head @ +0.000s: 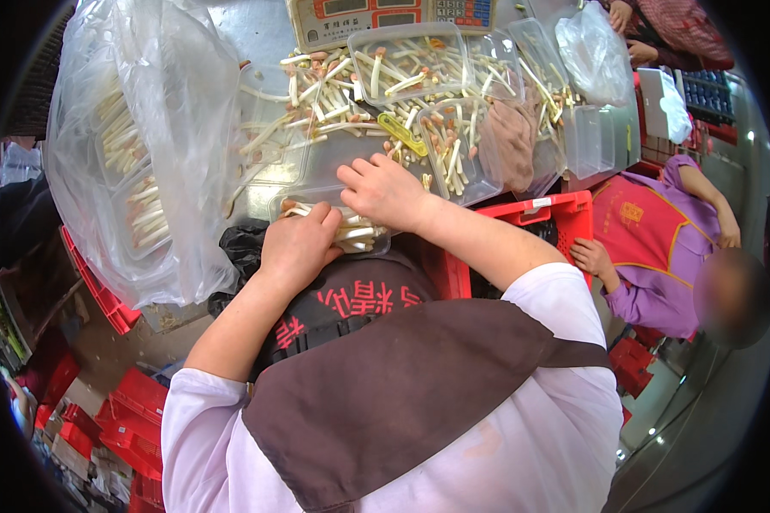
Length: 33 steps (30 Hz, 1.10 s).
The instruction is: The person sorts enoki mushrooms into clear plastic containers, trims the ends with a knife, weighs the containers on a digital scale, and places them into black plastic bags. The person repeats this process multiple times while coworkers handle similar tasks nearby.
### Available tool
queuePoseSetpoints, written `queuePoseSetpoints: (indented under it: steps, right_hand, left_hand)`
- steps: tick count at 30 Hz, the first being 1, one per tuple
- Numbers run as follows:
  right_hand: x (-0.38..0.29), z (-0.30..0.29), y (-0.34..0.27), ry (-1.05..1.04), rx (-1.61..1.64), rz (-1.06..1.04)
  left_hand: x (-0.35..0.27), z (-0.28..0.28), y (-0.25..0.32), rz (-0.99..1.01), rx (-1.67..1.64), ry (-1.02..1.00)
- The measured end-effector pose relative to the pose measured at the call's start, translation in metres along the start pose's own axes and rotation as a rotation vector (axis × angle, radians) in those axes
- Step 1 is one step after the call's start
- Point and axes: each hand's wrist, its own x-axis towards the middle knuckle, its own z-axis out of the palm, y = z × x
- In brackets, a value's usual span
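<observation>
Pale cut vegetable stems with reddish-brown ends (pixel 358 238) lie side by side in a clear plastic tray (pixel 383 247) at the table's near edge. My left hand (pixel 300 242) rests over the left part of these stems, fingers bent on them; whether it grips any is hidden. My right hand (pixel 383 192) is over the tray's far right side, its fingers curled, and what lies under them cannot be seen. Beyond it a yellow-green utility knife (pixel 402 133) lies on loose stems (pixel 333 96). More stems are in a clear tray (pixel 462 151) right of the knife.
A clear plastic bag (pixel 186 147) covers filled trays at left. A weighing scale (pixel 394 16) stands at the back. A brown cloth (pixel 510 144), empty trays (pixel 590 141) and another bag (pixel 591 54) are at right. A person in purple (pixel 664 237) stands by a red crate (pixel 526 208); another's hands are upper right.
</observation>
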Motion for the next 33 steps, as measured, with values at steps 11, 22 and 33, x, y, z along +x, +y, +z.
queuePoseSetpoints:
  steps: [11,22,33]
  right_hand:
    - [0.004,-0.042,0.017,0.435,0.306,0.473]
    - [-0.012,-0.028,-0.060,0.162,0.460,0.581]
    - [0.030,-0.021,-0.047,-0.269,0.358,0.394]
  left_hand:
    - [-0.021,0.006,0.002,-0.113,-0.088,0.095]
    - [-0.037,0.010,-0.010,-0.005,-0.132,0.246]
    - [-0.039,0.010,-0.014,0.038,-0.141,0.258]
